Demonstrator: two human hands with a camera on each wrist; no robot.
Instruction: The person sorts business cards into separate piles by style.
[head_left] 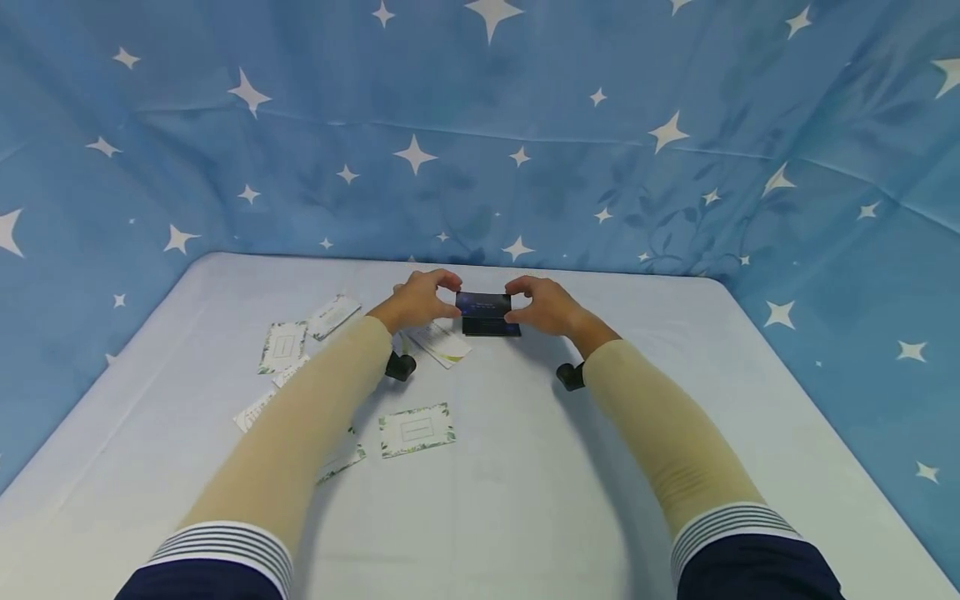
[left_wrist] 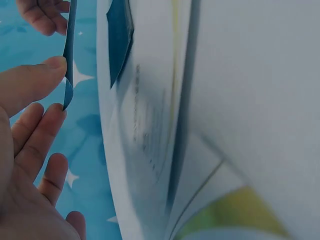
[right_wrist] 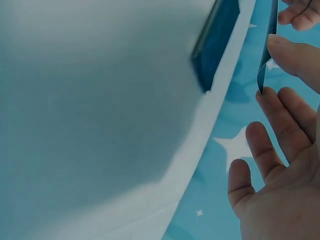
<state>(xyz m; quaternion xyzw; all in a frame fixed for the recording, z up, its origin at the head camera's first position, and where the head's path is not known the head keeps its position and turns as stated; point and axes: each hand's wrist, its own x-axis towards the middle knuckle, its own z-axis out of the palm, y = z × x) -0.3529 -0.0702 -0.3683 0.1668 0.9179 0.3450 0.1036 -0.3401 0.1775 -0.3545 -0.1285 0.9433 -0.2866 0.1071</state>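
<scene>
A dark blue card [head_left: 483,305] is held up between both hands in the head view. My left hand [head_left: 423,300] pinches its left end between thumb and fingertips. At the other end, my right hand [head_left: 549,308] pinches it the same way. Both wrist views show the card edge-on, slightly bent at the fingertips. Below it on the table lies a dark stack of cards [head_left: 491,327], also seen as a blue block [right_wrist: 217,45] in the right wrist view. White cards with a yellow-green edge [head_left: 447,354] lie beside the left hand.
White cards with leafy borders are scattered on the left of the white table [head_left: 525,500], among them one card [head_left: 417,430] at front centre and another [head_left: 283,347] farther left. The left forearm partly covers several. A blue star-patterned curtain [head_left: 450,100] hangs behind the table.
</scene>
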